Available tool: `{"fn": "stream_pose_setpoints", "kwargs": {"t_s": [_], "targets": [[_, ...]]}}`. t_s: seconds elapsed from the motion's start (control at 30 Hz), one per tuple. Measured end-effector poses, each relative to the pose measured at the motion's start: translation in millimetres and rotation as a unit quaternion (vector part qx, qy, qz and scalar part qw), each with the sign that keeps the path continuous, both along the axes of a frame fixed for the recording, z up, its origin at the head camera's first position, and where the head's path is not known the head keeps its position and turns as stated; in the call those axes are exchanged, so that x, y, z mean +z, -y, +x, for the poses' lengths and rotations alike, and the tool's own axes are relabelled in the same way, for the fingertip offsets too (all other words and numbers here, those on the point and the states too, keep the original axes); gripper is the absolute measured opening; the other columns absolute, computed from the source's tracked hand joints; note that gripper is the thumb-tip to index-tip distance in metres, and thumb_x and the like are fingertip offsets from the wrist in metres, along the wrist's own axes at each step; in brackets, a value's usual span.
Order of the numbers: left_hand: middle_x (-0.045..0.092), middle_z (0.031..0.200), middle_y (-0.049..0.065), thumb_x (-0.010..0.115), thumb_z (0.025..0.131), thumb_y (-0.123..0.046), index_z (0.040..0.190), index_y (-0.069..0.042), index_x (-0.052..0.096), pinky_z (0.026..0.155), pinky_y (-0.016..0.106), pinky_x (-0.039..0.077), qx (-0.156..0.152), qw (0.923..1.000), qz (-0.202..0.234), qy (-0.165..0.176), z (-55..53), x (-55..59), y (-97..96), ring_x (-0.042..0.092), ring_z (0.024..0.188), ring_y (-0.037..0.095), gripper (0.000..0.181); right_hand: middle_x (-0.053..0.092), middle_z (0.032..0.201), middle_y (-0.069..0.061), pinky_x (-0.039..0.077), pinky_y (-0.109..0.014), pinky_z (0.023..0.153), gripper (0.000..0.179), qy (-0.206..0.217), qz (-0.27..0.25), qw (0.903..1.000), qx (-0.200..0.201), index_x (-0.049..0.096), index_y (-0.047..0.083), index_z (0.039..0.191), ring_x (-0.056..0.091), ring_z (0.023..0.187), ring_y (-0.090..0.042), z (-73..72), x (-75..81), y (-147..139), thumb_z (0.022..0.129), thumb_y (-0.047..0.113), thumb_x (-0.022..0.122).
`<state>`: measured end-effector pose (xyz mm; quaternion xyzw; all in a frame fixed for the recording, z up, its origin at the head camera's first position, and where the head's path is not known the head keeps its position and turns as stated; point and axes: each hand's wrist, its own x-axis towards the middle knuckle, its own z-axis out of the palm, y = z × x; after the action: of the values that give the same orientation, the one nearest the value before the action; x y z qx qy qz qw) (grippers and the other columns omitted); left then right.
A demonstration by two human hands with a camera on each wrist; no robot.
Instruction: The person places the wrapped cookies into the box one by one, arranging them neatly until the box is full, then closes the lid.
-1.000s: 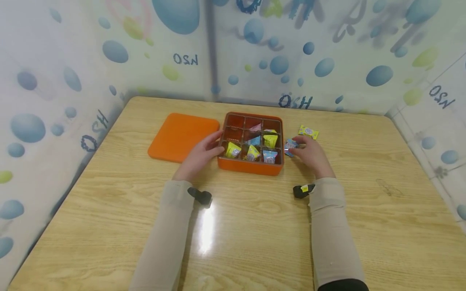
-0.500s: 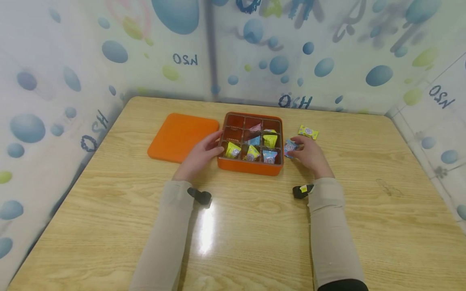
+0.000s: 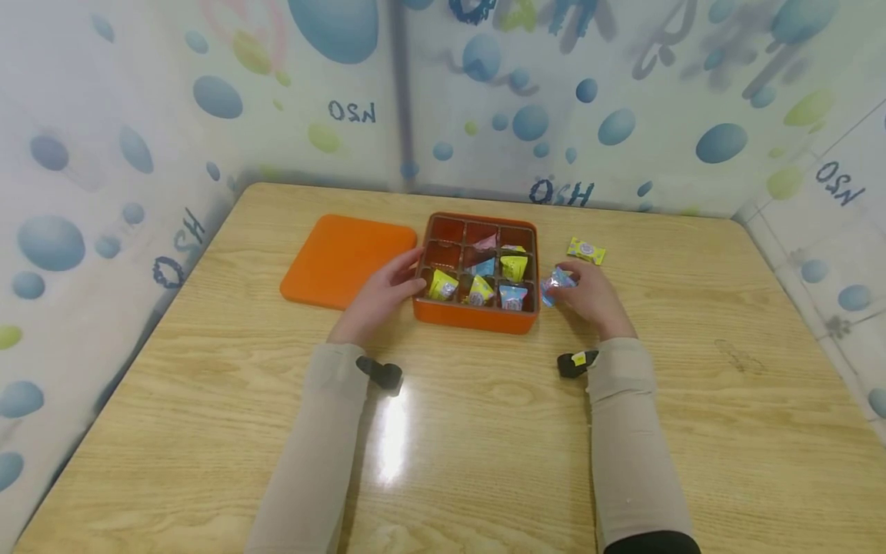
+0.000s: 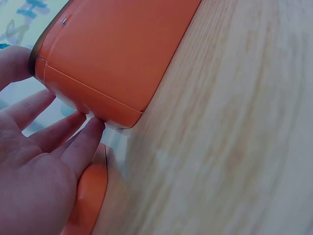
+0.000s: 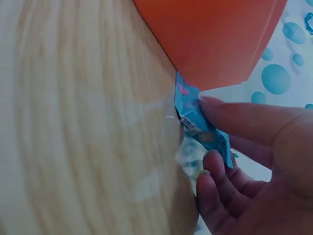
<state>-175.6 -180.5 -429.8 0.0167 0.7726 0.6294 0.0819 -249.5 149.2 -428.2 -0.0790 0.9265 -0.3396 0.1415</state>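
Observation:
My left hand (image 3: 379, 298) rests against the left wall of an orange box (image 3: 474, 317) divided into compartments. In the left wrist view its fingertips (image 4: 96, 123) touch the box's outer side, fingers fairly straight. Just right of the box, my right hand (image 3: 591, 296) pinches a blue wrapped candy (image 3: 556, 285) between thumb and fingers. The right wrist view has this candy (image 5: 195, 115) tilted, close over the wood. Inside the box lie yellow candies such as one (image 3: 443, 285) at front left, a blue candy (image 3: 513, 298) at front right and a pink one (image 3: 486, 242) at the back.
An orange lid (image 3: 342, 258) lies flat left of the box, partly behind the left hand. A yellow wrapped candy (image 3: 586, 251) lies beyond the right hand. All stand on a wooden table (image 3: 477, 431), with a patterned wall (image 3: 471, 100) behind it.
The blue candy by the right hand has turned and shifted slightly right, closer into the fingers. The left hand and the box hold their places.

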Motion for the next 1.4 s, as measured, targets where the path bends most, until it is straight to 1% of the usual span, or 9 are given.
{"fn": "stream_pose_setpoints", "kwargs": {"t_s": [0.1, 0.23, 0.43, 0.6, 0.73, 0.83, 1.03, 1.27, 1.4], "targets": [[0.041, 0.134, -0.007, 0.056, 0.088, -0.025, 0.135, -0.032, 0.037, 0.102, 0.038, 0.026, 0.004, 1.0000, -0.007, -0.002, -1.0, -2.9, 0.3, 0.038, 0.121, 0.012, 0.051, 0.044, 0.127, -0.017, 0.036, -0.050, 0.090, 0.046, 0.001, -0.014, 0.9999, -0.009, 0.045, 0.011, 0.129, 0.042, 0.109, -0.033, 0.6, 1.0, -1, 0.087, 0.021, 0.058], [0.040, 0.134, -0.009, 0.056, 0.088, -0.025, 0.135, -0.032, 0.037, 0.102, 0.037, 0.026, 0.004, 0.9999, -0.014, -0.002, -0.9, -2.6, 0.3, 0.038, 0.121, 0.011, 0.051, 0.044, 0.127, -0.016, 0.038, -0.048, 0.088, 0.043, -0.002, -0.029, 0.9994, -0.015, 0.045, 0.013, 0.129, 0.043, 0.108, -0.031, 1.2, 2.1, -2, 0.089, 0.019, 0.054], [0.040, 0.135, -0.008, 0.056, 0.088, -0.025, 0.135, -0.033, 0.037, 0.102, 0.037, 0.027, 0.004, 0.9999, -0.014, -0.001, -0.9, -1.7, 0.6, 0.037, 0.121, 0.011, 0.051, 0.045, 0.127, -0.015, 0.041, -0.044, 0.085, 0.041, -0.001, -0.043, 0.9986, -0.031, 0.045, 0.014, 0.130, 0.044, 0.107, -0.030, 2.3, 6.6, -2, 0.091, 0.025, 0.051], [0.040, 0.135, -0.008, 0.056, 0.088, -0.027, 0.135, -0.034, 0.037, 0.102, 0.038, 0.026, 0.006, 0.9999, -0.011, 0.003, -0.7, -0.4, 0.9, 0.037, 0.122, 0.011, 0.051, 0.050, 0.121, -0.013, 0.044, -0.038, 0.079, 0.041, -0.007, -0.068, 0.9965, -0.049, 0.048, 0.011, 0.127, 0.051, 0.098, -0.026, 2.6, 9.0, -2, 0.090, 0.028, 0.053], [0.040, 0.134, -0.009, 0.056, 0.088, -0.027, 0.134, -0.034, 0.037, 0.102, 0.038, 0.026, 0.008, 0.9999, -0.009, 0.002, -0.9, 0.6, 1.3, 0.037, 0.122, 0.011, 0.051, 0.052, 0.117, -0.013, 0.045, -0.036, 0.077, 0.039, -0.003, -0.091, 0.9936, -0.066, 0.050, 0.007, 0.124, 0.056, 0.091, -0.025, 3.2, 11.1, -2, 0.090, 0.026, 0.053], [0.040, 0.134, -0.008, 0.056, 0.088, -0.026, 0.135, -0.033, 0.037, 0.102, 0.038, 0.026, 0.007, 0.9999, -0.007, -0.003, -1.3, 0.1, 1.3, 0.037, 0.121, 0.011, 0.051, 0.053, 0.114, -0.013, 0.046, -0.037, 0.079, 0.036, 0.001, -0.112, 0.9904, -0.081, 0.052, 0.005, 0.120, 0.057, 0.091, -0.027, 3.3, 12.5, -1, 0.090, 0.024, 0.053], [0.040, 0.135, -0.006, 0.057, 0.087, -0.029, 0.135, -0.032, 0.037, 0.102, 0.037, 0.027, 0.002, 0.9999, -0.012, -0.004, 0.3, -3.0, 0.7, 0.038, 0.121, 0.011, 0.052, 0.054, 0.111, -0.013, 0.046, -0.037, 0.082, 0.033, 0.007, -0.124, 0.9863, -0.109, 0.054, 0.004, 0.115, 0.058, 0.090, -0.028, 3.8, 12.6, -1, 0.090, 0.024, 0.054], [0.041, 0.134, -0.008, 0.057, 0.087, -0.031, 0.135, -0.034, 0.037, 0.102, 0.038, 0.027, 0.005, 0.9999, -0.014, -0.004, 1.0, -3.2, 0.3, 0.039, 0.120, 0.010, 0.052, 0.054, 0.108, -0.011, 0.047, -0.038, 0.081, 0.032, -0.009, -0.158, 0.9785, -0.132, 0.054, 0.003, 0.111, 0.059, 0.089, -0.029, 5.7, 14.3, -2, 0.089, 0.027, 0.055], [0.041, 0.134, -0.009, 0.057, 0.087, -0.031, 0.135, -0.034, 0.037, 0.102, 0.038, 0.027, 0.004, 0.9999, -0.016, -0.002, 0.5, -3.1, 0.5, 0.038, 0.120, 0.010, 0.052, 0.054, 0.106, -0.008, 0.047, -0.036, 0.081, 0.033, -0.016, -0.176, 0.9732, -0.147, 0.054, 0.006, 0.110, 0.060, 0.088, -0.025, 5.1, 16.0, -3, 0.088, 0.030, 0.055]]}}
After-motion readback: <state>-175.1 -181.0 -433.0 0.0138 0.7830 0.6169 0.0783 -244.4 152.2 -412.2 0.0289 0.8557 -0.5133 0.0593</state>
